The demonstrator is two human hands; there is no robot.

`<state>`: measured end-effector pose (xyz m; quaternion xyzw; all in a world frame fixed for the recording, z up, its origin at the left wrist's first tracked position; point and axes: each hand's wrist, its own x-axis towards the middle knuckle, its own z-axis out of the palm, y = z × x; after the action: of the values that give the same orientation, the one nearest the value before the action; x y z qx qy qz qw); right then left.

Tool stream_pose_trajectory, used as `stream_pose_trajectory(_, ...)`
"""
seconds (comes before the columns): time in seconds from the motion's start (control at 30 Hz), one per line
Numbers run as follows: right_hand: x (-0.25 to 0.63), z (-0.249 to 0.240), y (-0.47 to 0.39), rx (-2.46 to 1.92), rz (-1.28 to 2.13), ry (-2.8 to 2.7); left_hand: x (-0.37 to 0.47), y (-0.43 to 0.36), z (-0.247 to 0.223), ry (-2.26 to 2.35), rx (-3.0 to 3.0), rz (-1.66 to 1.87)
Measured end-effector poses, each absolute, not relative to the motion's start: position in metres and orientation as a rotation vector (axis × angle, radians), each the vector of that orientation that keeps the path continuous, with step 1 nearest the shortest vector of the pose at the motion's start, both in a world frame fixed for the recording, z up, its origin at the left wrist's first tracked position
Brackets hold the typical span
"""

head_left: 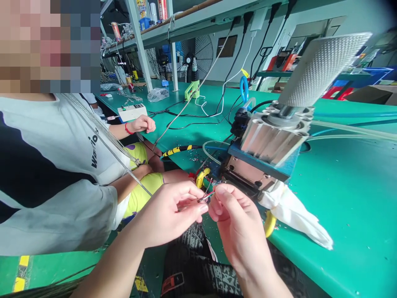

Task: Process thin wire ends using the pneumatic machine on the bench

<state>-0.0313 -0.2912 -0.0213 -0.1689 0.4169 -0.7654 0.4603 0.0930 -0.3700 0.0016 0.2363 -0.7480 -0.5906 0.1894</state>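
Close together in front of the machine, both my hands pinch a thin cable. My left hand [169, 213] is closed, with thumb and forefinger on the dark cable [202, 199]. From its end run fine coloured wires [210, 194], a red one and a greenish one among them. My right hand [237, 223] is closed, its thumb and forefinger gripping the tips of these wires. Just beyond my fingers stands a pneumatic crimping machine [269, 136] with a knurled metal cylinder on top. Its lower working part is partly hidden by my right hand.
Under the machine shows a yellow handle [203, 177], and white cloth [297, 215] lies beside it on the green table [350, 190]. A co-worker's hand [144, 123] rests near a white box [132, 112] at left. Strands of clear cable [108, 142] hang across the co-worker. Black cords cross the tabletop.
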Motion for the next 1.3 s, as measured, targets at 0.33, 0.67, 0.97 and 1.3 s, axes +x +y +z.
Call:
stream_pose_trajectory(0.33,-0.021,-0.028,-0.291,-0.471,-1.764,0.851,0.094,-0.362,0.003,-1.896,0.788,-1.698)
stream_pose_trajectory(0.67,-0.02,0.005,-0.258,-0.766,-2.531,1.285,0.104,-0.353,0.005,-1.809,0.892,-1.563)
stream_pose_trajectory(0.97,-0.022,-0.015,-0.292,-0.867,-2.014,0.936,0.105,-0.349,0.015,-1.523,0.668,-1.664)
stream_pose_trajectory(1.3,-0.02,-0.007,-0.291,-0.813,-2.03,0.866,0.097,-0.345,0.018,-1.367,0.705,-1.868)
